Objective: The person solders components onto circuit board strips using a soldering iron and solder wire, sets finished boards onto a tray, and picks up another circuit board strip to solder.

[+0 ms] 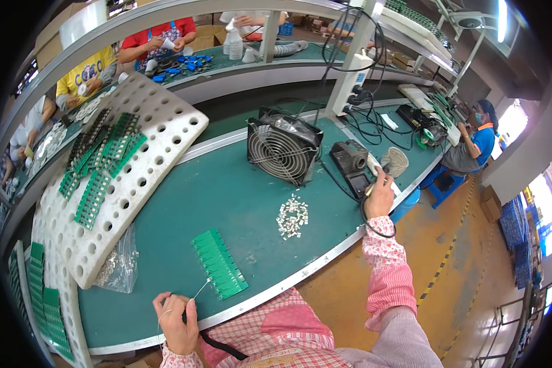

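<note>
My left hand (178,322) is at the table's near edge, thumb and fingers pinched on a thin solder wire (202,287). The wire's end reaches the lower left edge of a green circuit board panel (221,264) lying flat. Farther right, my right hand (380,195) is closed around what looks like a soldering iron, mostly hidden by the fingers. Its dark cord (374,228) loops by my wrist. Beside that hand stand a black iron holder (351,164) and a round beige pad (395,161). Small white connectors (292,217) lie in a loose pile between my hands.
A black fan (285,147) stands behind the pile. At left, a white foam board with holes (184,116) carries stacked circuit boards (107,153); a clear plastic bag (119,267) lies beside it. Cables (374,116) hang around a metal post. Co-workers sit across and at right.
</note>
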Demonstrator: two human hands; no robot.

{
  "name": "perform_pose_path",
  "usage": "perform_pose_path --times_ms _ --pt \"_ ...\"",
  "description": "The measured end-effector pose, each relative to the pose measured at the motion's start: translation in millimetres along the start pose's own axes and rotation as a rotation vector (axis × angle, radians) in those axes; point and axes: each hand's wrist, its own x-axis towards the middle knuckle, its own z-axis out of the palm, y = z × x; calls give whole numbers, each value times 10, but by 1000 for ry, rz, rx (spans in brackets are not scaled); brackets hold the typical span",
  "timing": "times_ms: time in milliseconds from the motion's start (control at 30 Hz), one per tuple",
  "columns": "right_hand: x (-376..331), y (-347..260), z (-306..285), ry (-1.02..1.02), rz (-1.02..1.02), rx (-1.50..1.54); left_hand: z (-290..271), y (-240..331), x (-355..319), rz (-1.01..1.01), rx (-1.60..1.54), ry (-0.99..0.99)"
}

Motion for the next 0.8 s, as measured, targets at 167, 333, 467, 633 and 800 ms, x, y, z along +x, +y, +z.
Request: perform_pose_path --times_ms 167,333,467,633,800 --pt "-85 -96 -463 175 -127 110 98 60 216 46 -146 14" --pt "-296 -908 -1354 102 -187 503 241 61 362 93 -179 -90" --pt "-737 -1219 -1485 -67 -429 827 252 -17 355 146 -183 -127" --pt "-1320 -1788 -1390 -420 -520 910 220 124 347 178 -201 -97" --pt "-1487 -2028 -1359 -530 -694 910 162 200 319 248 -152 -135"
